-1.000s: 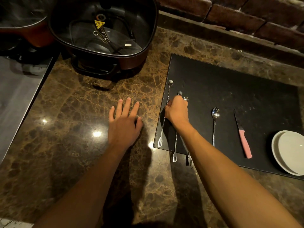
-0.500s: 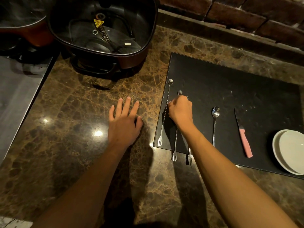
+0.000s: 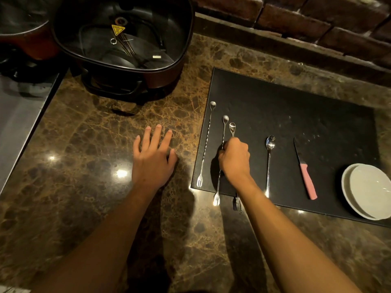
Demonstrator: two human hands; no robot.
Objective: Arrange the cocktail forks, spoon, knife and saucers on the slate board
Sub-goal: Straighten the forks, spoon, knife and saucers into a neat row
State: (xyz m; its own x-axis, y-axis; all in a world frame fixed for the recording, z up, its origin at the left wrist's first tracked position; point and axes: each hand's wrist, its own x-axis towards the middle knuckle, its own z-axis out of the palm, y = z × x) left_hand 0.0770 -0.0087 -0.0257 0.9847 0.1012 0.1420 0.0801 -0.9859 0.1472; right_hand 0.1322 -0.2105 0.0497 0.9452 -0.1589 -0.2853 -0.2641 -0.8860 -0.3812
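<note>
- Marble counter (image 3: pixel 84 144): brown, veined, glossy with light spots; its near edge is cut off by the frame.
- Electric pot (image 3: pixel 122 45): far left, top cropped; inside are a cord and a yellow warning tag, the rest too dark to read.
- Slate board (image 3: pixel 296 127): black rectangle on the right of the counter; right edge runs out of frame.
- Saucers (image 3: pixel 368 191): two white ones stacked at the board's near-right corner, right rim cropped.
- Left hand (image 3: pixel 153 159): flat on the marble, fingers spread, palm down, holding nothing, just left of the board. Same pose as a second ago.
- Right hand (image 3: pixel 234 159): curled closed over the shafts of the two right-hand forks; whether it pinches one or both cannot be told. It sat farther up the shafts before; the spoon-shaped far ends, then mostly covered, now show.
- Left cocktail fork (image 3: pixel 206 144): long twisted steel shaft, lies wholly on the board near its left edge, tines near.
- Middle cocktail fork (image 3: pixel 224 132): tines overhang the near edge onto marble; middle hidden by the hand.
- Right cocktail fork (image 3: pixel 232 129): likewise overhangs; shaft largely hidden by hand and wrist.
- Spoon (image 3: pixel 269 163): bowl far, mid-board.
- Knife (image 3: pixel 304 172): pink handle near, blade far, between spoon and saucers.
</note>
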